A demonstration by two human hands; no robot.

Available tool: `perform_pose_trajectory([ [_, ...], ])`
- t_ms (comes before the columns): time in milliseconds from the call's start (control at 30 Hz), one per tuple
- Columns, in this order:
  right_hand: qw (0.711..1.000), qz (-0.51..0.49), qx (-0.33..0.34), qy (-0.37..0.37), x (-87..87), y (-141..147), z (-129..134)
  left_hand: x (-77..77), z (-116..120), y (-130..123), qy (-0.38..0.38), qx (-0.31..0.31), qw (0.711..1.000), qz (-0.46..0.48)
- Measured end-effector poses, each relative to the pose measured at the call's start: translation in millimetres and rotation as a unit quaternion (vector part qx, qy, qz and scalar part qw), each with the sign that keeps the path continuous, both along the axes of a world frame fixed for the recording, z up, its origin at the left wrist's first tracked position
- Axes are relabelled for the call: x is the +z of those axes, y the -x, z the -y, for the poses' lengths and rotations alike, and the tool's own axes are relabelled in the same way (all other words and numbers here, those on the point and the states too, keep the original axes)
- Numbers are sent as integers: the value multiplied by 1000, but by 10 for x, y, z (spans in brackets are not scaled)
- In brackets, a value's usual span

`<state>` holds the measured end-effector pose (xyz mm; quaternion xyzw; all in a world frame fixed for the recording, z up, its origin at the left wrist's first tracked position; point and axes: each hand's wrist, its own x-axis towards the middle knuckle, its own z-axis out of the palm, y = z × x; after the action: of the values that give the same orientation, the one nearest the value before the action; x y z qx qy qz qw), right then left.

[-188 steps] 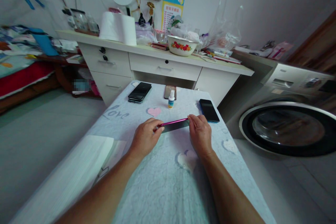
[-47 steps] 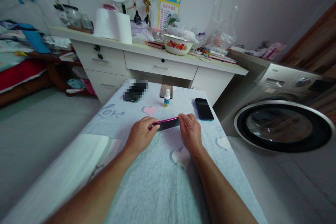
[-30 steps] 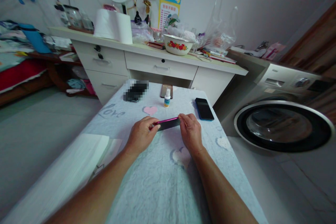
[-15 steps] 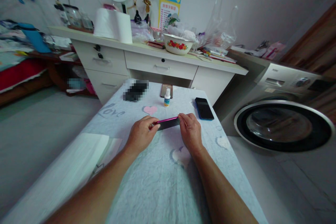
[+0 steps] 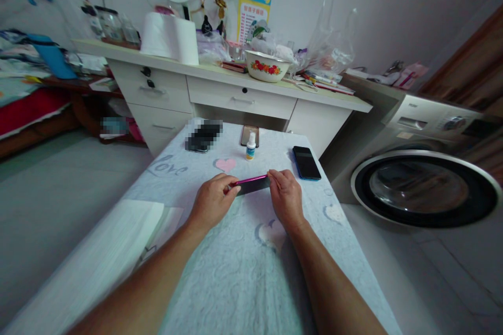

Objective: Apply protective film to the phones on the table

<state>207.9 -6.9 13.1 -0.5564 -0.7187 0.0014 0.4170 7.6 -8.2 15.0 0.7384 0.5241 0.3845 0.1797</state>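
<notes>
A dark phone with a pink edge (image 5: 253, 185) is held tilted between both hands above the cloth-covered table (image 5: 236, 272). My left hand (image 5: 214, 199) pinches its left end between thumb and fingers. At its right end, my right hand (image 5: 285, 196) grips the corner with closed fingers. Just beyond the phone stands a small white spray bottle (image 5: 250, 147) with a blue and yellow label. Behind the bottle lies a brown, flat, phone-like item (image 5: 247, 134). A black phone with a blue edge (image 5: 306, 163) lies to the right.
A blurred-out dark item (image 5: 203, 136) lies at the table's far left. Past the table, a white desk (image 5: 236, 95) carries a flowered bowl (image 5: 267, 68), paper rolls (image 5: 168, 39) and plastic bags. A washing machine (image 5: 416, 167) stands at the right.
</notes>
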Motion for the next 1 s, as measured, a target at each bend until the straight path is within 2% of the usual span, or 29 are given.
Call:
perform_pose_trajectory([
  [1000,1000,1,-1,1,-17,-6,2,8,12,-5,2,-2,1000,1],
])
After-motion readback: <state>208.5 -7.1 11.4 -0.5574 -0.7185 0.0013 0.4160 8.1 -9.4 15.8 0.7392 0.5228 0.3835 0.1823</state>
